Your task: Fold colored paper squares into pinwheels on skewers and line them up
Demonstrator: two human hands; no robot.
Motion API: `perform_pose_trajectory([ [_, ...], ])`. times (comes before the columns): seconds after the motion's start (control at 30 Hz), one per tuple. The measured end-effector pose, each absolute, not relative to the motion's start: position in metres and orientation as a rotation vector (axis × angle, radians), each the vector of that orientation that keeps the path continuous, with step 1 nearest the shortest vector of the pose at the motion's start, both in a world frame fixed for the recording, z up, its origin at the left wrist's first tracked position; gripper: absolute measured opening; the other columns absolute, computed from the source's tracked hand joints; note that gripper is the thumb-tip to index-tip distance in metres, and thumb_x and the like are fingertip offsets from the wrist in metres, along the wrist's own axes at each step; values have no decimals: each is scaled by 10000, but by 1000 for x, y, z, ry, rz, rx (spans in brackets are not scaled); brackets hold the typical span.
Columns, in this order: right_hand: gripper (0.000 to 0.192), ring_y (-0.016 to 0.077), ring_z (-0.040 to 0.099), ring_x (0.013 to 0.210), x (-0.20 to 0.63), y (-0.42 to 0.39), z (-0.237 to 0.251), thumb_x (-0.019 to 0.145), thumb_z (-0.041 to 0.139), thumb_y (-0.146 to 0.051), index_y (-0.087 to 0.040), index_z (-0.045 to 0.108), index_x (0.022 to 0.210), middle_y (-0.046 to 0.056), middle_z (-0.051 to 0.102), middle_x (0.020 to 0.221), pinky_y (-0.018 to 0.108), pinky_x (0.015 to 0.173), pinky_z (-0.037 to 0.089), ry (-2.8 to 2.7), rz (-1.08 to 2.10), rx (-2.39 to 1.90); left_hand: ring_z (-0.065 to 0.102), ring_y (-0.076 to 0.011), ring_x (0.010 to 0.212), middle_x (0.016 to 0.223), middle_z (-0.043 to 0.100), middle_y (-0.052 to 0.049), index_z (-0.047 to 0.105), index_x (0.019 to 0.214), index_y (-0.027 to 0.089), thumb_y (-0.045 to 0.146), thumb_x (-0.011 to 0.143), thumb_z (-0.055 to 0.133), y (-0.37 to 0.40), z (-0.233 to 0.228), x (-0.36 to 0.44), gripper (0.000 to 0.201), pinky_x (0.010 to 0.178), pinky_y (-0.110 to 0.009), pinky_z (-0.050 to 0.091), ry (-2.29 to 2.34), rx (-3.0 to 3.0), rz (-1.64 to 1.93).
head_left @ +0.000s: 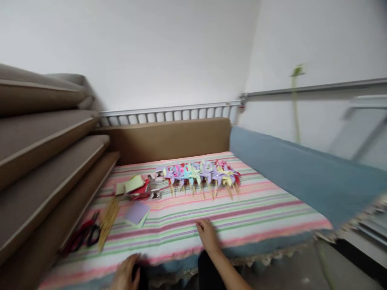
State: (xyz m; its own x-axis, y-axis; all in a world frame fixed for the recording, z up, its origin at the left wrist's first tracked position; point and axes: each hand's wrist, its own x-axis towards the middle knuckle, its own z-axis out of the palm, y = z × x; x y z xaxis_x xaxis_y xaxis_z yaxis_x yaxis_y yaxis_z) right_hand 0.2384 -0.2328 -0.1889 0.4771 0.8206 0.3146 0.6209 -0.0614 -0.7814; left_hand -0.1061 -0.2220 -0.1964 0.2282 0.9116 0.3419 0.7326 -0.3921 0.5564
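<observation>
My left hand [127,273] is at the front edge of the striped cloth [169,227], thumb and fingers apart, with nothing visible between them. To its right, my right hand [206,233] rests over the cloth with its fingers curled in, and nothing shows in them. Beyond it lies a row of pastel paper pinwheels [195,174] on sticks. Square sheets of lilac and pale green paper [137,212] lie between the hands and the back. A bundle of thin wooden sticks [109,221] is left of these sheets, beside scissors [84,235] with dark and red handles, slightly blurred.
Yellow and red paper pieces [135,183] lie near small shiny metal items [155,194], too blurred to name. Stacked brown cushions [45,161] rise at the left. A brown panel [169,141] bounds the back, and blue fabric [296,165] drapes over the right side.
</observation>
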Motion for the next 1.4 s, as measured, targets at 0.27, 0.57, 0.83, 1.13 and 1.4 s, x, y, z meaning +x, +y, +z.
perform_pose_trajectory([
  [0.27, 220, 241, 623, 831, 248, -223, -201, 714, 494, -283, -210, 697, 756, 81, 689, 837, 351, 799, 470, -1358, 349, -1749, 589, -238, 1000, 1034, 660, -100, 623, 1010, 184, 184, 785, 437, -251, -175, -97, 291, 917, -398, 437, 1633, 2186, 796],
  [0.57, 277, 260, 628, 832, 252, -229, -204, 668, 503, -384, -212, 707, 744, 91, 698, 846, 372, 792, 467, -1353, 433, -1720, 567, -232, 957, 935, 656, -81, 641, 933, 197, 161, 765, 476, -268, -161, -62, 239, 882, -378, 399, 1594, 2189, 619],
  [0.83, 342, 262, 641, 817, 236, -205, -183, 682, 508, -428, -175, 696, 815, 107, 714, 858, 361, 725, 492, -1234, 575, -1592, 605, -193, 898, 920, 673, -75, 631, 930, 182, 220, 830, 447, -223, -158, -81, 213, 830, -312, 459, 1659, 2129, 806],
  [1.13, 302, 181, 614, 644, 161, -131, -157, 737, 539, -379, -156, 690, 873, 74, 697, 787, 292, 618, 490, -1276, 849, -1308, 503, -268, 1103, 1143, 596, -156, 536, 1143, 105, 256, 716, 602, -101, -136, -72, 458, 979, -382, 342, 1864, 2225, 588],
  [1.4, 205, 179, 617, 684, 157, -127, -155, 729, 545, -295, -181, 691, 816, 63, 696, 823, 282, 626, 483, -1300, 954, -1213, 572, -283, 965, 968, 637, -187, 611, 936, 97, 157, 720, 541, -81, -149, -47, 234, 894, -421, 377, 2015, 2111, 442],
])
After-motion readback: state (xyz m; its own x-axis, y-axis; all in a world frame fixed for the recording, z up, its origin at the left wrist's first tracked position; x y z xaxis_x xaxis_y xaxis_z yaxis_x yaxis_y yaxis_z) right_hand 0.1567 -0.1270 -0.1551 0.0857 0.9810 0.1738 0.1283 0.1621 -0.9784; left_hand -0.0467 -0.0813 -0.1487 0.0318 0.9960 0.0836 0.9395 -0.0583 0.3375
